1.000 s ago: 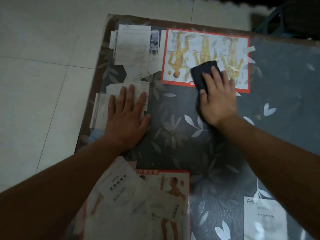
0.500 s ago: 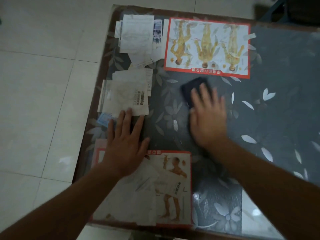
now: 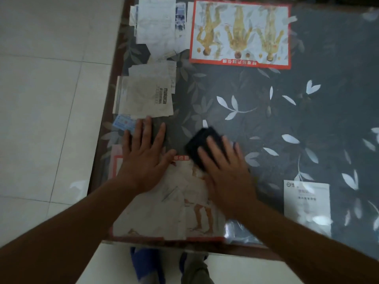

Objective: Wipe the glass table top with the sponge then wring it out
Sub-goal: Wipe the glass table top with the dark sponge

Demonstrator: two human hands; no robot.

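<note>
A dark sponge [image 3: 200, 143] lies flat on the glass table top [image 3: 266, 124], near the table's front left part. My right hand [image 3: 225, 171] presses down on it with the fingers spread over its near half; the far corner of the sponge sticks out past the fingertips. Just left of the sponge, my left hand [image 3: 146, 158] rests flat on the glass with its fingers apart, holding nothing. Under the glass are a dark leaf-patterned cloth and several papers.
Under the glass lie a red-framed chart of yellow figures [image 3: 240, 33] at the back, white papers [image 3: 143, 97] at the left, another red-framed chart [image 3: 174, 212] at the front and a white sheet [image 3: 306, 206] at the right. Pale floor tiles [image 3: 41, 99] lie left of the table edge.
My right hand has dragged the sponge from the far chart toward me and leftward, to the front chart's top edge. My left hand has slid nearer along the glass.
</note>
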